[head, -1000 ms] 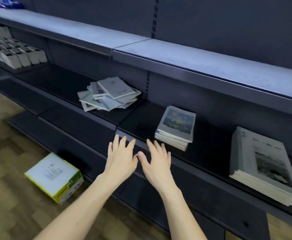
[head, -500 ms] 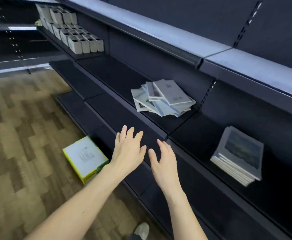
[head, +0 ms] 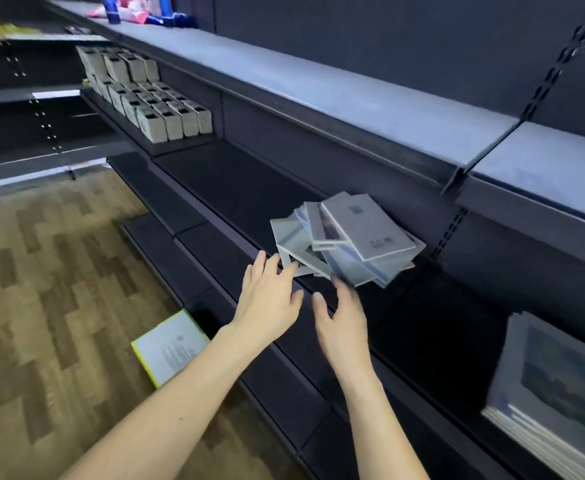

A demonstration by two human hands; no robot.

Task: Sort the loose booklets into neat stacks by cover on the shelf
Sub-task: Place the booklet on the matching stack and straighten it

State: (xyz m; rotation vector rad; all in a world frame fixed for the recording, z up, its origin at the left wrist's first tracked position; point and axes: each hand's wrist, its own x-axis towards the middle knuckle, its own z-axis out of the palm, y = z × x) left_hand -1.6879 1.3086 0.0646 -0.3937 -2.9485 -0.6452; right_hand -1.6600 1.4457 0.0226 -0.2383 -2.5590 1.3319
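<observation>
Both hands now up at the loose pile [head: 344, 237] — half a second back they hovered lower, over the shelf lip, well short of it. View also swung left: pile sits centre, sorted stack [head: 554, 386] pushed to the lower right edge.

Left hand [head: 266, 299] released, fingers straight, tips touching or just shy of the pile's near-left corner — blur, cannot tell which. Right hand [head: 344, 320] released too, fingers loosely spread, tips just under the pile's front edge. Nothing grasped yet.

Reads as reach done, pickup next. Sorting barely started from here: pile still fanned, covers crossed at odd angles, grey one on top.

Location: pile on the middle shelf [head: 235, 188], against the back panel, just left of the slotted upright [head: 446, 237]. Sorted stack on the same shelf level, next bay right, well apart from the pile.

Holders and contents:
- middle shelf, left bay — rows of small boxes [head: 166, 112], upright, packed tight.
- top shelf [head: 318, 84] — coloured items at far left end, too blurred to name.
- lower shelf [head: 194, 258] — nothing seen on it.
- floor [head: 48, 278] — one box [head: 169, 348] with yellow-green edge, lid shut, contents hidden.
</observation>
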